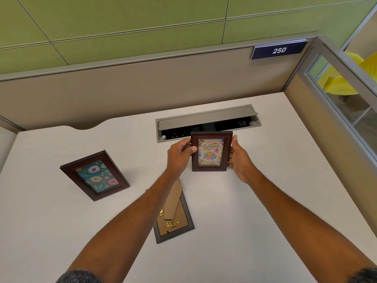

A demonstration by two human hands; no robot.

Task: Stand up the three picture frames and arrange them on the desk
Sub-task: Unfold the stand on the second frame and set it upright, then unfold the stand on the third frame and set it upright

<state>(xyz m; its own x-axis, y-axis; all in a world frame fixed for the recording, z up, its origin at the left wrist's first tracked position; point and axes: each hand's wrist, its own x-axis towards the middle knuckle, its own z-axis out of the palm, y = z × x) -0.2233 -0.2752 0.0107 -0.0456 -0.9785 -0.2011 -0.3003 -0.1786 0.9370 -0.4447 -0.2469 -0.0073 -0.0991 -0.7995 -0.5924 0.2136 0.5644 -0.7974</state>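
Hands are closed on the birthday frame [211, 151], one at each side: the left hand [179, 158] has its fingers [190, 149] wrapped over the left edge, and the right hand [239, 158] is pressed flat against the right edge. The frame is held upright with its picture facing the camera, near the middle of the tabletop [275, 180], just in front of the open cable tray [206, 121]. Whether its lower edge is already touching the surface cannot be told.

The step in hand is judged to be the setting down of this second frame. It is best done if the bottom edge is lowered squarely, the back stand is checked to be opened out, and the grip is loosened only once the frame is felt to lean steadily. A position clear of the tray opening is advised, so that the stand is not dropped into it.

The donut frame [94, 175] is already stood up at the left, well apart. The third frame [173, 217] is lying face down near the front, partly hidden under the left forearm, its stand and brass clips showing.

The tabletop is plain white and smooth, so sliding is possible. It is enclosed by beige partition walls, with a blue sign [279, 50] numbered 250 and green panels above.
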